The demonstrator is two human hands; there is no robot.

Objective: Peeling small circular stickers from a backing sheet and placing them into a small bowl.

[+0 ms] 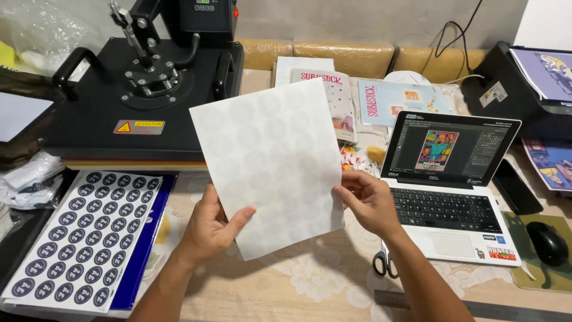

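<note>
Two bare hands are holding up a white sheet [271, 167] with faint round shapes showing through it, tilted above the surface [310, 286]. The left hand [211, 229] is pinching the sheet's lower left edge, thumb lying across the front, its grip clenched on the paper. The right hand [369, 200] is grasping the right edge, fingers curled onto it. To the left, a sheet of dark round stickers [83, 238] is lying on a blue board in front of a black heat press [137, 89]. On the right, an open laptop [447, 179] is showing a colourful picture, and scissors [384, 259] are lying just beside it, under the right wrist. A black mouse [547, 241] is resting further right.
</note>
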